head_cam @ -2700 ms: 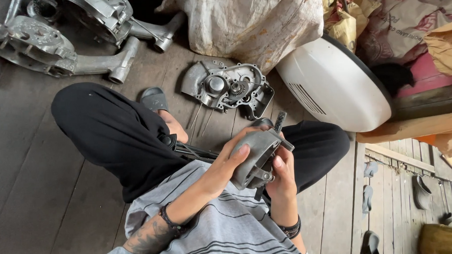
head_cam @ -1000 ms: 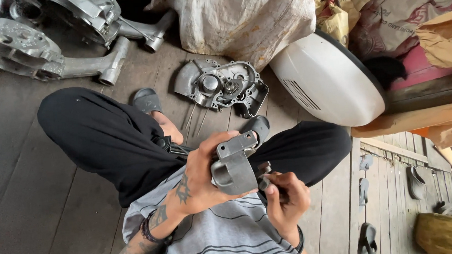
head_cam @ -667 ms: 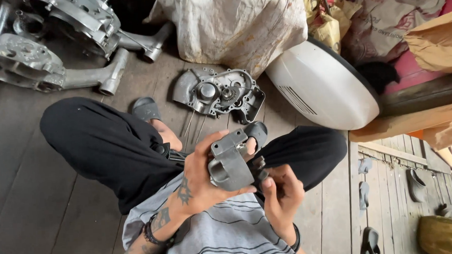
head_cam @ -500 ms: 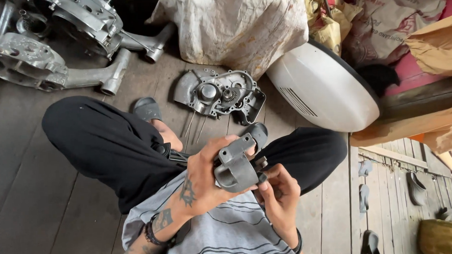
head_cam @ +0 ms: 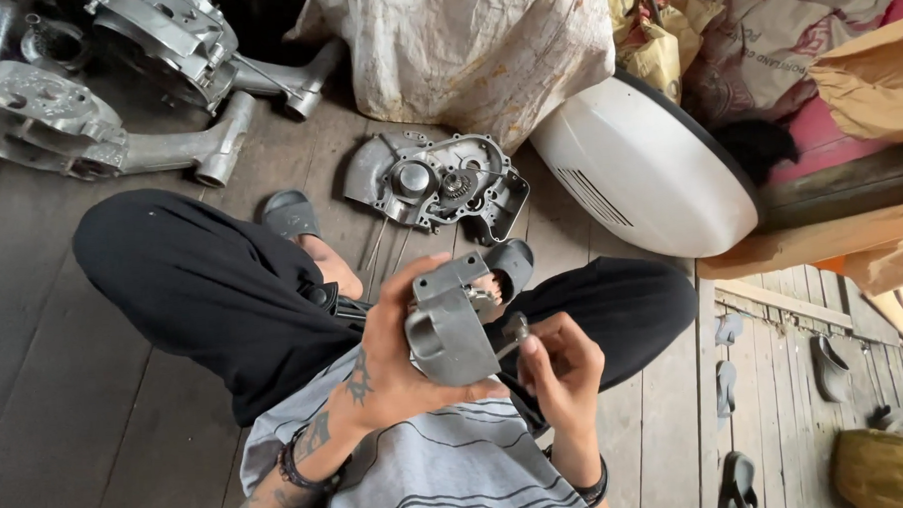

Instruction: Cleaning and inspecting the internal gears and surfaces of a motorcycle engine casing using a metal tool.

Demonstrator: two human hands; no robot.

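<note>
Far-left corner of the wooden plank floor (head_cam: 68, 438): two silver engine casings with long tube arms, the nearer casing (head_cam: 52, 123) lying flat, the second casing (head_cam: 179, 33) behind it at the top edge.

Left of centre: person seated cross-legged in black trousers and a grey striped shirt. A dark sandal (head_cam: 290, 215) shows beside the left knee.

Centre, in the lap: grey cast-metal housing (head_cam: 449, 324), boxy with a round opening on its near face, held up above the crossed legs. Left hand (head_cam: 395, 361) wrapped around its underside and left flank, thumb over the top edge, a firm closed grasp on the housing. Right hand (head_cam: 565, 365) just beside the housing's right side, fingers pinched narrow on a small metal part (head_cam: 514, 332) that meets the housing; what kind of part cannot be told.

Beyond the knees, mid-floor: open crankcase half (head_cam: 434, 179) with a gear showing, lying flat.

Behind it: pale woven sack (head_cam: 464, 43).

Right of centre: white rounded body panel (head_cam: 649, 167) with louvre slits, propped on its edge.

Far-right edge: brown cardboard (head_cam: 866, 79), and loose sandals (head_cam: 731, 389) on lighter planks below.
</note>
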